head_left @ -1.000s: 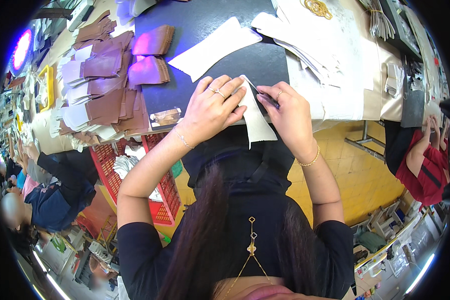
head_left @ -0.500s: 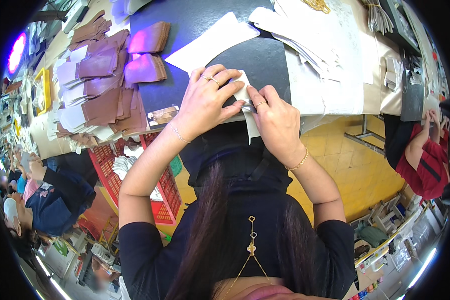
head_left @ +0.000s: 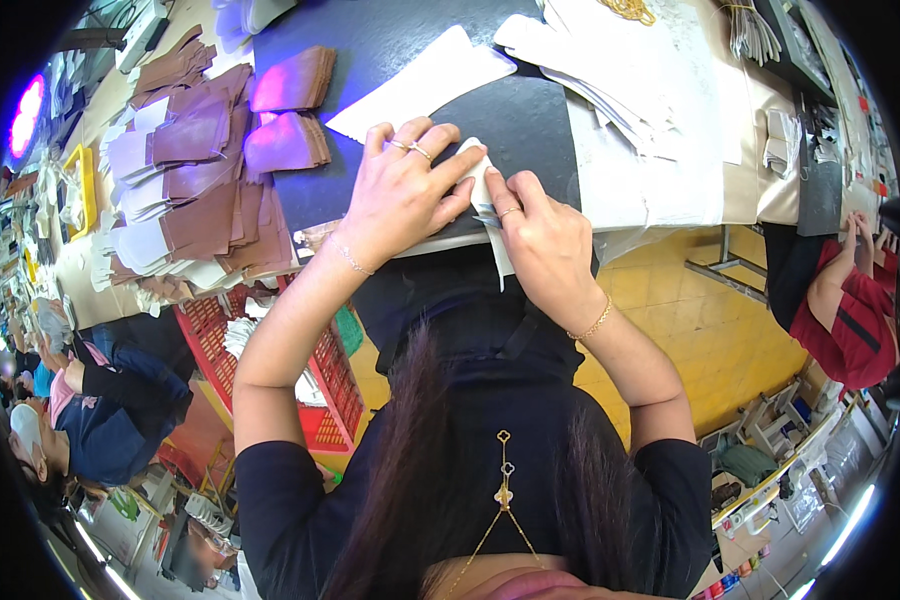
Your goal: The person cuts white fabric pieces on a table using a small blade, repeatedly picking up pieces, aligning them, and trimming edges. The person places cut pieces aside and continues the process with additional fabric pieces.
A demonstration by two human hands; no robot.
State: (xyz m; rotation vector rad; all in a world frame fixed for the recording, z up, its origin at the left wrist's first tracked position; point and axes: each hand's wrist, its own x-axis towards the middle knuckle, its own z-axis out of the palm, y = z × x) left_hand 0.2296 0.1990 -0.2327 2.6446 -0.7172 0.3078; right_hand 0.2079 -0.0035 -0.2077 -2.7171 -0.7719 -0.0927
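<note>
Between my hands, a narrow white strip of sheet material (head_left: pixel 478 182) lies at the near edge of the black work mat, its tail hanging over the edge. My left hand (head_left: pixel 405 185) presses its index fingertip and thumb along the strip's left side. Closed at the strip's right side, my right hand (head_left: pixel 548 240) has its index finger laid on the material. Under those fingers shows a thin grey, metallic-looking tool (head_left: pixel 487 219); its kind is mostly hidden. Just beyond my left hand lies a larger curved white piece (head_left: pixel 420 85).
Brown and white cut pieces (head_left: pixel 195 175) are heaped at the left, beside two small brown stacks (head_left: pixel 288 142). More white pieces (head_left: pixel 595 85) lie at the right. A red crate (head_left: pixel 325 400) stands below the table. People sit at both sides.
My left index finger has stretched farther along the strip and my left thumb has shifted up. Both hands have moved slightly left. The grey tool shows lower beside the strip.
</note>
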